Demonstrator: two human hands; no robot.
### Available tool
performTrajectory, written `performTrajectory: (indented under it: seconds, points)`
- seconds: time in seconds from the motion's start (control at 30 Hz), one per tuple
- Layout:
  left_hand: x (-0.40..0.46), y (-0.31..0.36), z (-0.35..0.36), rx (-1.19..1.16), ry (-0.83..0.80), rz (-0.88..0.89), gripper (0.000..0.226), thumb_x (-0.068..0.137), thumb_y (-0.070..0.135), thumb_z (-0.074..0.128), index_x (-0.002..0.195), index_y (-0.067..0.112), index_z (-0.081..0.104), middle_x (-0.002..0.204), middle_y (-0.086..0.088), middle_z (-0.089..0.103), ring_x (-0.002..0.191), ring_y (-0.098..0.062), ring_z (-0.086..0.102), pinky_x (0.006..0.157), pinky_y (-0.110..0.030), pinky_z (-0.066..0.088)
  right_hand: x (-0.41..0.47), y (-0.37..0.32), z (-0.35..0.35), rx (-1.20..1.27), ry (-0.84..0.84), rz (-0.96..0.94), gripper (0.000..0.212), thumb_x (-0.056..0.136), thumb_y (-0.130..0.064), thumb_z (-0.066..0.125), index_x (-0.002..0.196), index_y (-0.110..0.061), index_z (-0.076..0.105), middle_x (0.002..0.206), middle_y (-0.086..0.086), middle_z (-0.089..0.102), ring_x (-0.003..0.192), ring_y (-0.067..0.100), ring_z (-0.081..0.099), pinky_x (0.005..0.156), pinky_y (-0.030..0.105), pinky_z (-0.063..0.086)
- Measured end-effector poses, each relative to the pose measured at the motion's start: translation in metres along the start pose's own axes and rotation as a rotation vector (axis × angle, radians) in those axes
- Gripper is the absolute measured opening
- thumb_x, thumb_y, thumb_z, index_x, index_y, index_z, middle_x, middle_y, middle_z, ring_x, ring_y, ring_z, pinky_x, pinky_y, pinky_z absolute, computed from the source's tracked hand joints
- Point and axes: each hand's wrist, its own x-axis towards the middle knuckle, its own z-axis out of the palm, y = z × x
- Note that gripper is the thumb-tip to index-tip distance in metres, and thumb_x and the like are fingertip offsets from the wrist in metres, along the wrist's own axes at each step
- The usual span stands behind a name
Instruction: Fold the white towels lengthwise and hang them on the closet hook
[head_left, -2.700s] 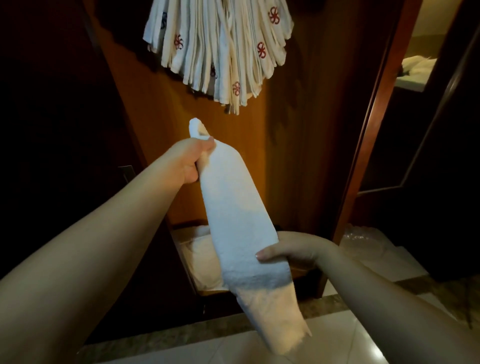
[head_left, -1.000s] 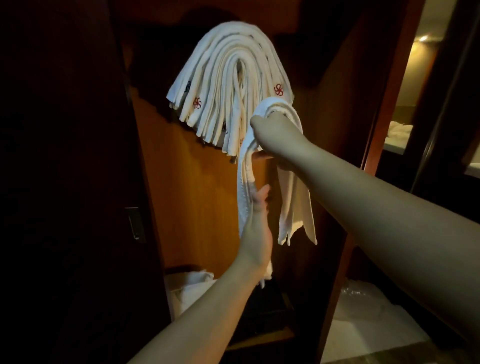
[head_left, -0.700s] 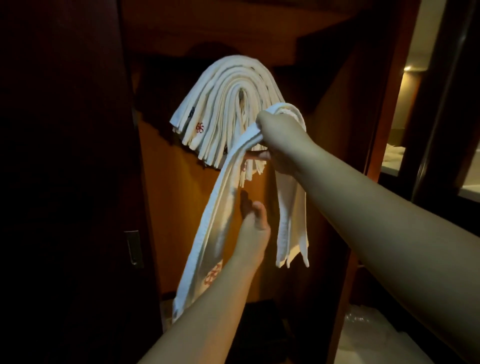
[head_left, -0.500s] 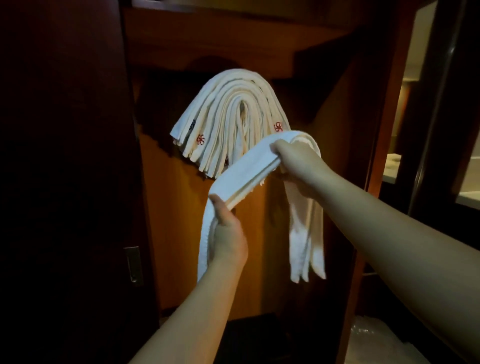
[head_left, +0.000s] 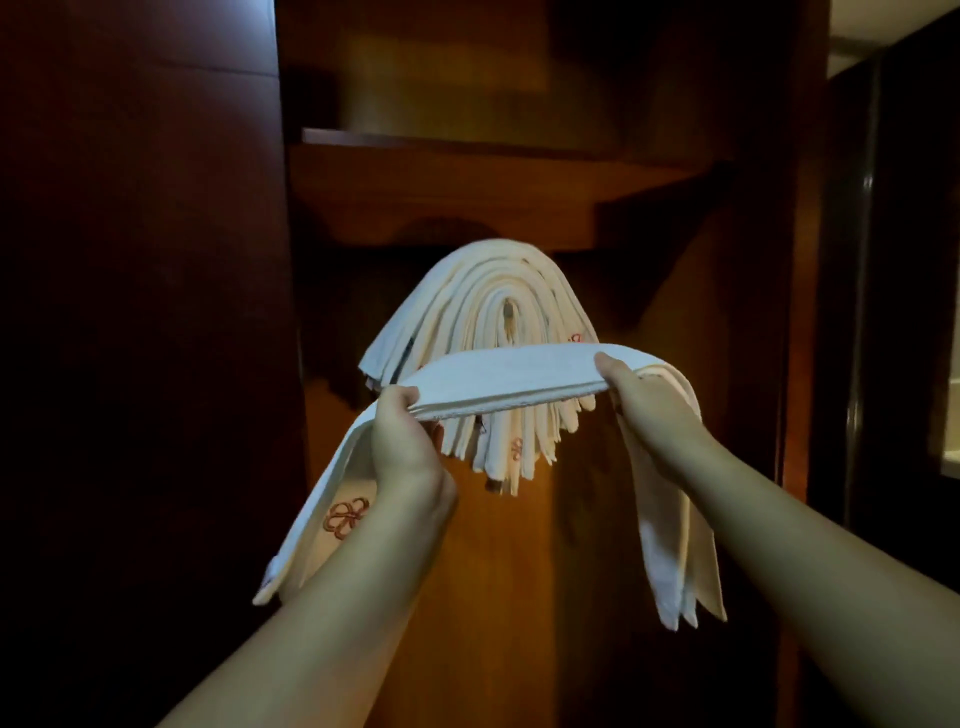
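Both hands hold one folded towel (head_left: 506, 375) stretched level in front of the stack (head_left: 493, 332) already draped over the hook (head_left: 506, 312). The left hand (head_left: 402, 441) pinches the strip near its left third; the right hand (head_left: 641, 402) is closed round it on the right, and both ends hang free. The stack is thick and rounded, and the hook shows only as a small nub at its core. The likely risks: the new towel, laid over so steep a hump, may slide off one side if its ends hang unevenly; lifting it past the stack may drag earlier towels loose; a slackened pinch may let the lengthwise fold open.
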Motion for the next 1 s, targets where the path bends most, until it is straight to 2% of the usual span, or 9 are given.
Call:
performTrajectory:
  seconds: [0.2,0.37,0.43,0.5,0.57,0.63,0.77,0.87,1.0]
  points:
    - [0.053,0.032,0.03,0.291,-0.188,0.054,0.032,0.091,0.04,0.053,0.099,0.011,0.065,0.097,-0.006,0.069,0.095,-0.02,0.064,0.09,-0.042,0.052,0.049,-0.02,-0.007,-0.057,0.056,-0.059,0.052,0.093,-0.064,0.053,0.11,-0.018,0.072,0.11,0.006,0.071,0.107,0.022,0.064,0.093,0.035,0.044]
    - [0.101,0.061,0.054,0.516,-0.35,0.167,0.048,0.084,0.057,0.048,0.095,0.018,0.074,0.096,-0.011,0.076,0.094,-0.025,0.072,0.088,-0.04,0.054,0.097,-0.033,-0.015,0.124,-0.01,-0.04,0.065,0.078,-0.076,0.057,0.119,-0.027,0.067,0.123,-0.001,0.069,0.12,0.017,0.061,0.116,0.046,0.036]
    - [0.124,0.069,0.064,0.581,-0.442,0.222,0.055,0.094,0.06,0.042,0.084,0.02,0.079,0.089,-0.006,0.078,0.084,-0.018,0.075,0.079,-0.035,0.053,0.119,-0.04,-0.016,0.112,-0.035,-0.052,0.067,0.063,-0.084,0.055,0.104,-0.033,0.069,0.121,-0.007,0.068,0.122,0.013,0.059,0.119,0.044,0.031]
    - [0.147,0.076,0.078,0.607,-0.486,0.291,0.059,0.1,0.059,0.036,0.087,0.02,0.077,0.086,0.002,0.078,0.08,-0.007,0.074,0.074,-0.027,0.047,0.149,-0.046,-0.013,0.141,-0.103,-0.085,0.049,0.072,-0.08,0.056,0.092,-0.037,0.067,0.124,-0.008,0.067,0.117,0.005,0.059,0.119,0.037,0.028]
    - [0.17,0.082,0.093,0.611,-0.49,0.343,0.059,0.1,0.063,0.034,0.111,0.017,0.068,0.101,0.0,0.078,0.099,-0.009,0.071,0.091,-0.031,0.046,0.182,-0.045,-0.007,0.145,-0.169,-0.137,0.038,0.089,-0.069,0.053,0.095,-0.035,0.066,0.136,-0.004,0.063,0.118,0.003,0.057,0.119,0.036,0.026]
    - [0.194,0.088,0.108,0.662,-0.498,0.384,0.073,0.096,0.07,0.032,0.136,0.013,0.053,0.125,-0.006,0.068,0.124,-0.015,0.058,0.117,-0.038,0.027,0.214,-0.042,-0.002,0.12,-0.236,-0.179,0.037,0.094,-0.065,0.051,0.101,-0.032,0.066,0.141,-0.002,0.059,0.128,0.007,0.052,0.122,0.038,0.023]
    - [0.243,0.096,0.132,0.743,-0.509,0.374,0.094,0.089,0.08,0.026,0.143,0.005,0.047,0.136,-0.013,0.061,0.138,-0.021,0.046,0.125,-0.04,0.009,0.274,-0.045,0.011,0.098,-0.27,-0.218,0.047,0.096,-0.062,0.049,0.121,-0.026,0.067,0.14,0.001,0.059,0.131,0.01,0.052,0.121,0.039,0.026]
    - [0.279,0.095,0.144,0.725,-0.514,0.395,0.092,0.09,0.079,0.024,0.135,0.004,0.053,0.139,-0.017,0.058,0.135,-0.024,0.049,0.124,-0.04,0.019,0.312,-0.045,0.023,0.057,-0.265,-0.268,0.047,0.092,-0.071,0.045,0.107,-0.036,0.073,0.13,-0.003,0.066,0.124,0.013,0.056,0.114,0.04,0.034]
    - [0.318,0.082,0.159,0.7,-0.482,0.417,0.1,0.085,0.083,0.023,0.137,0.003,0.054,0.132,-0.014,0.062,0.122,-0.023,0.059,0.11,-0.041,0.04,0.361,-0.034,0.041,0.007,-0.278,-0.303,0.064,0.085,-0.085,0.034,0.117,-0.044,0.07,0.14,0.0,0.058,0.133,0.021,0.05,0.117,0.049,0.031]
